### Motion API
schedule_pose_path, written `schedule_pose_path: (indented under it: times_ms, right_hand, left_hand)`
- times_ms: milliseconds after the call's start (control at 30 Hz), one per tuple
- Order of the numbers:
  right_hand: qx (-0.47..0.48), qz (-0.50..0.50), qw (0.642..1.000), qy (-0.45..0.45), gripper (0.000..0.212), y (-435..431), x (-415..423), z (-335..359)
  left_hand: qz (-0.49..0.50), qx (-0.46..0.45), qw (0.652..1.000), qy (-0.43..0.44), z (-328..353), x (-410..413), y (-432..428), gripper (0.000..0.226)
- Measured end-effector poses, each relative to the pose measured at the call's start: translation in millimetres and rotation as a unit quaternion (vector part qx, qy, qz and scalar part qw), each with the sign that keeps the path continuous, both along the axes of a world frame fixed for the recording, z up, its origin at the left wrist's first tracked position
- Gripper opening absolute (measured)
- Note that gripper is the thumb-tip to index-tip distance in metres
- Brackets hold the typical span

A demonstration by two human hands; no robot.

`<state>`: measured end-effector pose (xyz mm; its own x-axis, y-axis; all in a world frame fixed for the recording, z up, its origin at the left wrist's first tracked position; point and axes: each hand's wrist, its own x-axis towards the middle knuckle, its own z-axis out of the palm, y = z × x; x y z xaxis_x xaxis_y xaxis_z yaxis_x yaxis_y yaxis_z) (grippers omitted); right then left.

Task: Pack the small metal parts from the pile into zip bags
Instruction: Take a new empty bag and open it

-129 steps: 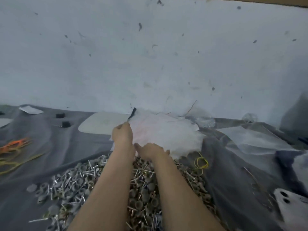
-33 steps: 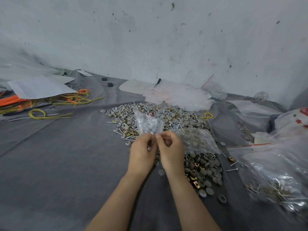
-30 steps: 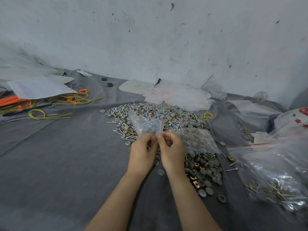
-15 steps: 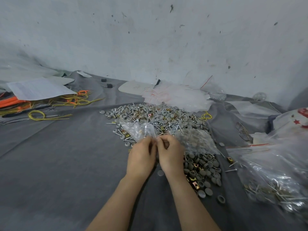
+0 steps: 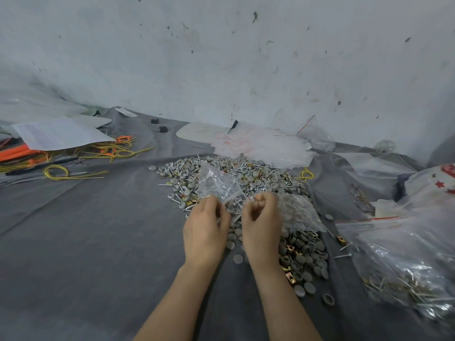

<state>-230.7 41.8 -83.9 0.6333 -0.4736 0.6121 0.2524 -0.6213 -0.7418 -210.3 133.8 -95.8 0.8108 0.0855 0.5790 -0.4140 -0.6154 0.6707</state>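
- Left hand pinches the bag by its lower edge; the bag stands raised over the pile.
- Right hand, fingers curled, pinches the bag's right corner.
- Pile lies on the cloth, just beyond both hands.

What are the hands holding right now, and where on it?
A small zip bag: the left hand pinches its near edge. The right hand, fingers curled, reaches that edge's other end, but its grip is unclear.
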Motion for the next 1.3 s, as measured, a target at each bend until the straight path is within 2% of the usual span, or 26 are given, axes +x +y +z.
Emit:
schedule_pose_path:
  times_ms: [67,167,200,267,300,333,400,433,500,533,567,600,633,667,733,767,800,867,933,1000,1067,1100,1167,1233,1300]
  right_hand:
    - [-0.026,0.03,0.999,-0.032,0.01,5,-1,2]
    - [-0.046,0.116,0.992,0.024,0.016,10,-3,1]
    - [-0.026,0.154,0.987,0.048,0.019,11,-3,1]
    - [0.08,0.235,0.965,0.089,0.032,10,0,7]
    - [0.164,0.276,0.941,0.107,0.039,8,2,11]
    - [0.27,0.321,0.901,0.115,0.045,5,4,16]
    - [0.468,0.388,0.788,0.099,0.057,-3,5,26]
    - [0.524,0.409,0.743,0.083,0.064,-9,4,29]
    - [0.582,0.437,0.683,0.061,0.075,-16,1,33]
    - [0.597,0.451,0.661,0.058,0.08,-17,-2,34]
    - [0.608,0.466,0.64,0.058,0.084,-16,-5,35]
    - [0.617,0.48,0.621,0.06,0.087,-12,-7,36]
    - [0.621,0.495,0.605,0.062,0.09,-8,-9,36]
    - [0.622,0.503,0.597,0.062,0.094,-3,-11,37]
    - [0.625,0.508,0.591,0.047,0.099,5,-11,39]
    - [0.629,0.506,0.589,0.037,0.099,8,-9,41]
    - [0.63,0.501,0.593,0.028,0.099,9,-7,43]
    - [0.619,0.494,0.61,0.022,0.096,8,-2,49]
    - [0.583,0.494,0.644,0.036,0.094,7,1,53]
    - [0.564,0.49,0.663,0.054,0.093,8,3,57]
    - [0.565,0.484,0.665,0.067,0.092,9,4,60]
    - [0.566,0.483,0.664,0.074,0.09,10,3,61]
    - [0.56,0.483,0.666,0.1,0.081,11,4,59]
    - [0.517,0.475,0.699,0.14,0.071,14,3,52]
    - [0.442,0.463,0.745,0.185,0.068,16,1,46]
  left_hand:
    - [0.009,0.014,1.0,-0.018,1,-1,3,0.02]
    - [-0.017,0.044,0.995,-0.088,4,-3,5,0.014]
    - [-0.034,0.061,0.99,-0.122,5,-4,4,0.014]
    - [-0.071,0.096,0.976,-0.181,5,-4,3,0.018]
    - [-0.085,0.113,0.969,-0.201,5,-5,2,0.017]
    - [-0.093,0.125,0.965,-0.212,5,-5,1,0.016]
    - [-0.097,0.11,0.967,-0.21,3,-6,-4,0.014]
    - [-0.094,0.065,0.975,-0.191,4,-6,-6,0.02]
    - [-0.085,-0.116,0.984,-0.11,10,-5,-9,0.05]
    - [-0.101,-0.237,0.966,-0.032,15,-4,-9,0.069]
    - [-0.148,-0.375,0.913,0.064,22,-2,-10,0.086]
    - [-0.228,-0.498,0.823,0.15,28,0,-10,0.096]
    - [-0.309,-0.581,0.72,0.22,33,1,-10,0.1]
    - [-0.361,-0.614,0.649,0.266,36,0,-11,0.092]
    - [-0.423,-0.631,0.581,0.29,39,-4,-18,0.055]
    - [-0.443,-0.636,0.565,0.284,39,-7,-21,0.037]
    - [-0.446,-0.639,0.561,0.28,38,-9,-25,0.029]
    - [-0.442,-0.644,0.543,0.309,37,-12,-28,0.036]
    - [-0.431,-0.648,0.528,0.34,42,-17,-28,0.053]
    - [-0.435,-0.655,0.52,0.333,42,-18,-28,0.046]
    - [-0.435,-0.65,0.539,0.313,42,-19,-28,0.031]
    - [-0.426,-0.647,0.552,0.307,43,-20,-28,0.032]
    - [-0.389,-0.653,0.577,0.297,44,-20,-25,0.051]
    - [-0.346,-0.653,0.617,0.27,42,-12,-18,0.054]
    - [-0.299,-0.627,0.68,0.237,41,-4,-9,0.043]
